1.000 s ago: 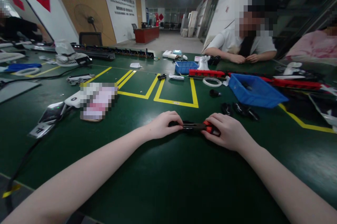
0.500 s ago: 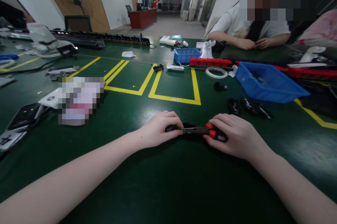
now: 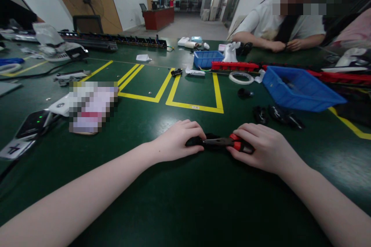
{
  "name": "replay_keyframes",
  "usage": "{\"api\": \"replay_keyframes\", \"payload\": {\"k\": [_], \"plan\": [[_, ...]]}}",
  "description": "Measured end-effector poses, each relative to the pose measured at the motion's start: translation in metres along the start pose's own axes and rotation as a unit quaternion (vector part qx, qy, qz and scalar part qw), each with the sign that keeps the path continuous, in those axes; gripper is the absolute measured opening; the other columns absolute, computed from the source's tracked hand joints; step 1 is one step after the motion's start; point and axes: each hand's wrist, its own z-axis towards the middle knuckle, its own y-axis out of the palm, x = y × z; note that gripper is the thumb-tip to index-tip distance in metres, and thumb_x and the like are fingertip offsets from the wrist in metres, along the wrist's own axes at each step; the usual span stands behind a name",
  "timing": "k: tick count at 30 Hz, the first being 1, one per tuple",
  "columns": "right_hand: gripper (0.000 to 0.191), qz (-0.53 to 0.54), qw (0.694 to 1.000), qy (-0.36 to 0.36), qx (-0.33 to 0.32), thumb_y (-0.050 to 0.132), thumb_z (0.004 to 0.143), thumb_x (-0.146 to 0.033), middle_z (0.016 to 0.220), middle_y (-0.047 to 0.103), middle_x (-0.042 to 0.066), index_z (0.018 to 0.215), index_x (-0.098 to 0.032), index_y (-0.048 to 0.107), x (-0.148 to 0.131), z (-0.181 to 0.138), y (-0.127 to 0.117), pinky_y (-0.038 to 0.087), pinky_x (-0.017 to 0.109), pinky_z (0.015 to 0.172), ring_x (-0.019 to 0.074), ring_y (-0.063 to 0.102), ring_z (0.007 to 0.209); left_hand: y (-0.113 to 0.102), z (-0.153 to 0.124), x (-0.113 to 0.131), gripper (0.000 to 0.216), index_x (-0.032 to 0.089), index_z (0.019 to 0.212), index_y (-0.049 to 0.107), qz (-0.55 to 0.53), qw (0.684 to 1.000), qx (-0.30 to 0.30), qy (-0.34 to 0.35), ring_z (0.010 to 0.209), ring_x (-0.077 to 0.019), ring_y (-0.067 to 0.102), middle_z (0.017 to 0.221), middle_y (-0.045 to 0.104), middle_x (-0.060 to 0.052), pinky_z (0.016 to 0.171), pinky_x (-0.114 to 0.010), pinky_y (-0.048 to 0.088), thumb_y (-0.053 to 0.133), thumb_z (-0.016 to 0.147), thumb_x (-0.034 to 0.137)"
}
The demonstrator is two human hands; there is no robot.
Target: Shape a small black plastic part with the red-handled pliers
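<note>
My right hand (image 3: 261, 144) is closed around the red and black handles of long-nosed pliers (image 3: 222, 142). The jaws point left and reach to the fingertips of my left hand (image 3: 185, 140). Between its thumb and fingers my left hand pinches a small black part (image 3: 193, 141), mostly covered by the fingers. The plier tips meet this part; whether they clamp it I cannot tell. Both hands are low over the green table (image 3: 185, 196).
Several dark parts (image 3: 285, 117) lie beyond my right hand, near a large blue bin (image 3: 304, 92). A smaller blue bin (image 3: 207, 59), a white ring (image 3: 241, 78) and a red strip (image 3: 234, 66) are farther back. A phone (image 3: 94, 109) lies left. Across the table sits a person (image 3: 278, 30).
The whole view has shifted slightly, so everything appears a little farther right. Both hands keep their holds, and the pliers stay at the black part.
</note>
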Motion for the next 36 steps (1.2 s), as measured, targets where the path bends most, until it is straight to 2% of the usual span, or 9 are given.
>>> {"api": "replay_keyframes", "payload": {"k": [7,12,20,25,30,36], "plan": [[0.031,-0.005,1.000,-0.001,-0.002,0.054,0.089,-0.048,0.086,0.067,0.009,0.090,-0.020,0.066,0.0014,-0.0008,0.0008,0.047,0.034,0.061,0.0204,0.060,0.072,0.0013,-0.0003,0.0005,0.019,0.020,0.107,0.060,0.042,0.999,-0.004,0.007,0.103,-0.0217,0.059,0.112,0.064,-0.005,0.090,-0.037,0.046,0.065,0.091,0.027],[0.033,-0.010,1.000,-0.006,0.005,0.053,0.089,-0.050,0.084,0.066,0.009,0.088,-0.019,0.065,0.0041,-0.0022,0.0018,0.046,0.033,0.059,0.0195,0.059,0.069,0.0018,-0.0006,0.0047,0.034,0.019,0.114,0.054,0.040,0.999,0.022,-0.030,0.097,-0.0202,0.061,0.109,0.065,-0.003,0.082,-0.034,0.048,0.072,0.086,0.026],[0.032,-0.005,1.000,-0.003,0.001,0.054,0.088,-0.050,0.085,0.067,0.009,0.089,-0.020,0.066,0.0053,-0.0018,0.0008,0.046,0.034,0.059,0.0201,0.060,0.070,0.0024,-0.0010,0.0022,0.036,0.020,0.117,0.056,0.039,0.998,0.024,-0.033,0.107,-0.0217,0.060,0.120,0.061,-0.005,0.091,-0.037,0.047,0.071,0.087,0.031],[0.034,-0.025,0.999,-0.025,0.015,0.052,0.090,-0.050,0.084,0.067,0.009,0.089,-0.018,0.066,0.0065,-0.0011,0.0007,0.047,0.033,0.058,0.0200,0.061,0.069,0.0019,-0.0015,0.0004,0.038,0.021,0.119,0.057,0.042,0.998,0.023,-0.029,0.106,-0.0219,0.060,0.118,0.061,-0.005,0.090,-0.037,0.046,0.072,0.087,0.034],[0.032,-0.040,0.999,-0.036,0.005,0.053,0.090,-0.043,0.085,0.067,0.010,0.089,-0.014,0.066,0.0048,-0.0003,-0.0017,0.048,0.032,0.058,0.0199,0.061,0.069,0.0006,-0.0025,0.0012,0.030,0.021,0.116,0.060,0.057,0.998,0.018,-0.011,0.102,-0.0210,0.060,0.113,0.061,-0.004,0.087,-0.037,0.045,0.069,0.089,0.031],[0.031,-0.057,0.997,-0.053,0.008,0.054,0.090,-0.041,0.082,0.067,0.010,0.087,-0.013,0.066,0.0014,0.0005,-0.0027,0.048,0.032,0.058,0.0203,0.062,0.068,0.0002,-0.0010,-0.0026,0.019,0.021,0.107,0.065,0.010,1.000,0.019,-0.002,0.102,-0.0203,0.059,0.111,0.061,-0.004,0.086,-0.036,0.046,0.067,0.091,0.031]]}}
